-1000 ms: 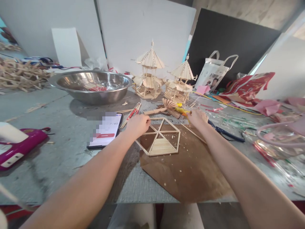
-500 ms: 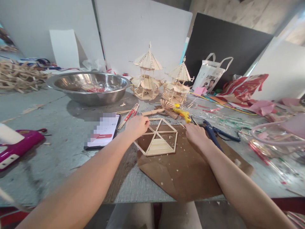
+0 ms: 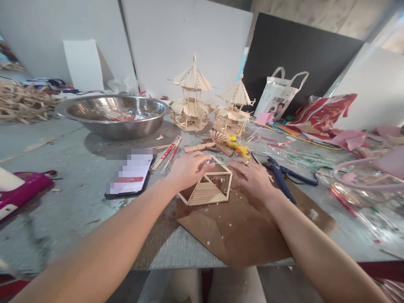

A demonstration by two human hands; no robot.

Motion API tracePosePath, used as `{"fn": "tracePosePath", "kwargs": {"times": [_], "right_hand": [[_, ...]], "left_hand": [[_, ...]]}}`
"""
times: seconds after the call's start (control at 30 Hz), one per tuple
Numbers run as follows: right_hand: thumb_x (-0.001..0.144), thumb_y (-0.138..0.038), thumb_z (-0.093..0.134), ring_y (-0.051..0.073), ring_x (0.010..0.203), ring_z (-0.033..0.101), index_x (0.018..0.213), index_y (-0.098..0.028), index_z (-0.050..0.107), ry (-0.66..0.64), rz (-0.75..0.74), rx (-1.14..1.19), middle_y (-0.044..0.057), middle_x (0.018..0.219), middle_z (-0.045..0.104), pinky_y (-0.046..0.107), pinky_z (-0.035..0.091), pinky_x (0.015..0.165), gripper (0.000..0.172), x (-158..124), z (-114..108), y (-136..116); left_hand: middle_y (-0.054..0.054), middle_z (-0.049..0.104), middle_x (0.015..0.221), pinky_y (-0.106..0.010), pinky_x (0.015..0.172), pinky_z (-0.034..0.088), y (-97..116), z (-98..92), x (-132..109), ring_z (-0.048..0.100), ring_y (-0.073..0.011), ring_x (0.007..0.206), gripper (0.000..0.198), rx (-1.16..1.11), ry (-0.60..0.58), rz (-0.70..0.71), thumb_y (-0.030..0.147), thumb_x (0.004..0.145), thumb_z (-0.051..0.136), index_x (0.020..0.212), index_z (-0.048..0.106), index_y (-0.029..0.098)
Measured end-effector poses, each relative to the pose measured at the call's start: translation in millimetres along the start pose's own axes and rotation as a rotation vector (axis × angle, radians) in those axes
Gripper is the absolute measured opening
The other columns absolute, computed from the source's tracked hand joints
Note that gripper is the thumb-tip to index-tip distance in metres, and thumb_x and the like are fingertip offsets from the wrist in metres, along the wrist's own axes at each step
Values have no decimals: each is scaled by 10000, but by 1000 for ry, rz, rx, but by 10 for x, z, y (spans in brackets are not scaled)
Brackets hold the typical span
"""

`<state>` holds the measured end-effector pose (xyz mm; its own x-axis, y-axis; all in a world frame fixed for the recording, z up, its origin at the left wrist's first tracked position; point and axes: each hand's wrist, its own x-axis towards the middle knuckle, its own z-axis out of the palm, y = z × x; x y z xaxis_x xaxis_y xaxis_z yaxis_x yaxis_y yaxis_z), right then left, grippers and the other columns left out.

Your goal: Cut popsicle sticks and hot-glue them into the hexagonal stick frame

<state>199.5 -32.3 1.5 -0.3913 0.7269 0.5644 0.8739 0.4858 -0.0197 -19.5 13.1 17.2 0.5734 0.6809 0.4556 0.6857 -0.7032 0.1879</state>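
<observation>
A hexagonal frame of thin wooden sticks, with spokes and one wedge filled by parallel sticks, lies on a brown sheet. Over its upper left side is my left hand, fingers stretched out and thumb apart, hiding some spokes. My right hand rests beside the frame's upper right edge with its fingers spread, a ring on one of them. Neither hand shows anything in its grip. Just right of my right hand lie blue-handled pliers. Beyond it is a yellow glue gun, partly covered by scraps.
Two stick-built pagodas stand at the back, near a steel basin. A phone and red-wrapped stick bundles lie left of the frame. A purple power strip is far left; plastic packaging clutters the right.
My left hand has opened from a closed pose and moved slightly right over the frame. My right hand has shifted a little left towards the frame, its fingers now spread.
</observation>
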Motion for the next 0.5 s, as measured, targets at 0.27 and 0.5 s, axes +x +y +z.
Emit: {"fn": "tracePosePath", "kwargs": {"times": [0.27, 0.5], "right_hand": [[785, -148, 396, 151, 933, 491, 1085, -250, 540, -188, -11, 6, 40, 1021, 576, 242, 388, 760, 348, 31, -11, -151], [810, -182, 385, 155, 939, 499, 1062, -238, 550, -201, -4, 54, 43, 1016, 580, 247, 385, 754, 307, 39, 45, -191]], "left_hand": [[-16, 625, 725, -237, 630, 377, -9, 44, 30, 539, -126, 690, 332, -128, -231, 51, 440, 778, 406, 758, 620, 187], [14, 617, 662, -198, 548, 347, 21, -14, 27, 509, -92, 588, 307, -298, -309, -95, 424, 759, 426, 757, 605, 174]]}}
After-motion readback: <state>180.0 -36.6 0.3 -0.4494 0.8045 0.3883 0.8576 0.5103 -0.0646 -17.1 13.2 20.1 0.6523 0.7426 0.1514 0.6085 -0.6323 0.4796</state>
